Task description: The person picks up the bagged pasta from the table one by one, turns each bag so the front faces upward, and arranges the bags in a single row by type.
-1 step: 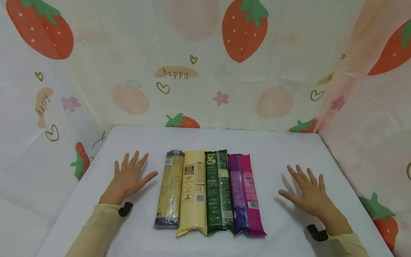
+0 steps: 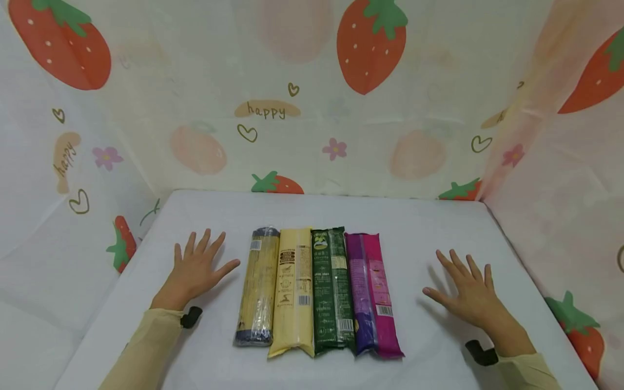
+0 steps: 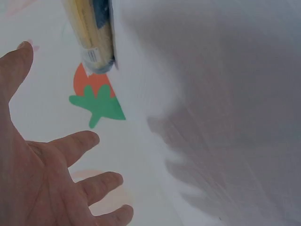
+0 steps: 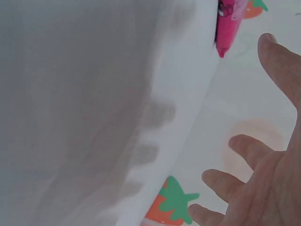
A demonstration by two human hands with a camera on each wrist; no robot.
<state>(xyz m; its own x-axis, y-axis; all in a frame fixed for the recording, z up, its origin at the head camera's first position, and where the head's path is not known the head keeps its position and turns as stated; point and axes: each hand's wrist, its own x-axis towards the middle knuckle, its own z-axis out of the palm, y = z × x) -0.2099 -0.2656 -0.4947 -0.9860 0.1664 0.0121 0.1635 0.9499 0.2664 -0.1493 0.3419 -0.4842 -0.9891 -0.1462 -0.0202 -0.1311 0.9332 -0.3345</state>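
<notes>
Four long packs lie side by side on the white table. Leftmost is a clear pack of dried noodles [image 2: 259, 287] with dark blue ends. Beside it lie a pale yellow pack [image 2: 293, 292], a green spaghetti pack [image 2: 333, 290] and a purple and pink pack [image 2: 373, 295]. My left hand [image 2: 197, 271] hovers left of the noodles, fingers spread, holding nothing. To the right of the pink pack, my right hand [image 2: 470, 298] is likewise spread and holds nothing. Each wrist view shows the palm above its shadow, with the nearest pack's end at the top.
A white cloth covers the table [image 2: 414, 227]. Fabric walls [image 2: 209, 70] printed with strawberries, hearts and "happy" stand at the back and both sides. Each wrist carries a small black device, one at the left wrist [image 2: 191, 317] and one at the right wrist [image 2: 481, 353].
</notes>
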